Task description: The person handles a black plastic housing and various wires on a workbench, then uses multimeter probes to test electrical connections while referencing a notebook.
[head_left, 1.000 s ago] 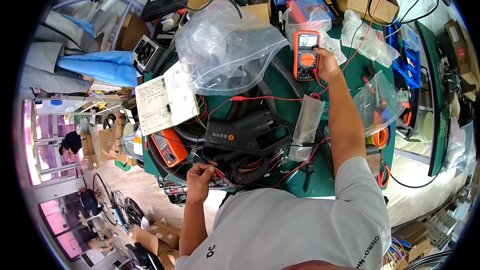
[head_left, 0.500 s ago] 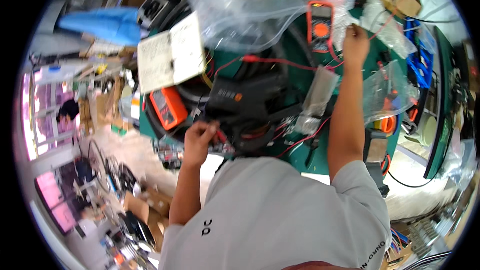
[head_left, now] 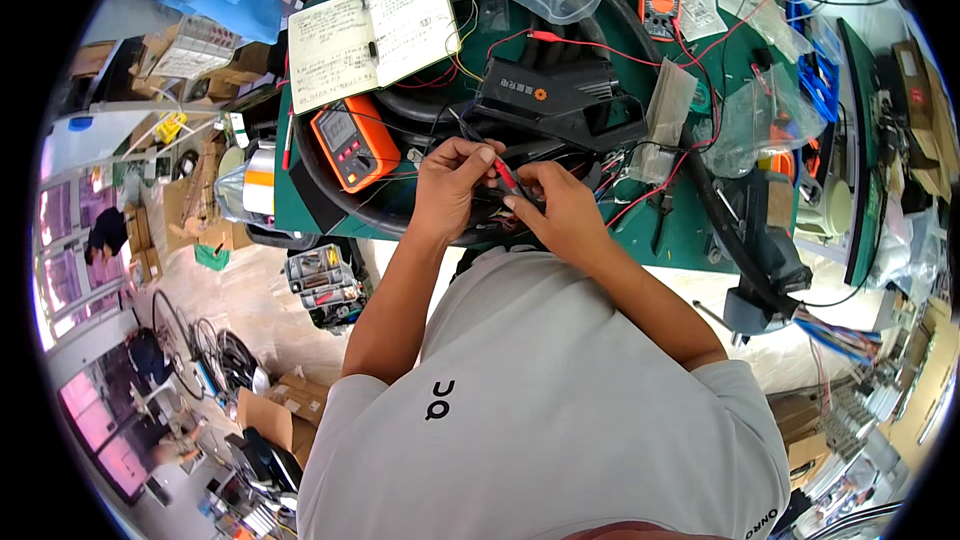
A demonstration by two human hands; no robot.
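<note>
Near the table's front edge my two hands meet over dark cables. My right hand [head_left: 562, 212] is closed on a red-and-black test probe [head_left: 507, 176], thumb and fingers on its black part. My left hand [head_left: 452, 183] is closed in a pinch at the probe's upper red end; a thin dark piece sticks out above its fingers, its kind unclear. Behind the hands lies a black plastic charging-connector housing [head_left: 545, 92]. An orange meter [head_left: 355, 144] lies left of my left hand. Farther right, a red multimeter [head_left: 661, 0] with an orange dial has red leads running from it.
An open notebook [head_left: 375, 35] with handwriting lies at the back left. Thick black cable [head_left: 735, 240] crosses the green mat at right. Clear plastic bags [head_left: 755, 165], a clear packet [head_left: 662, 115] and pliers [head_left: 661, 220] lie around. A tool case [head_left: 325, 280] stands below the left edge.
My right hand has come from beside the multimeter to the front middle. My left hand has moved right to meet it, and the red-and-black probe is now between them. The view has shifted.
</note>
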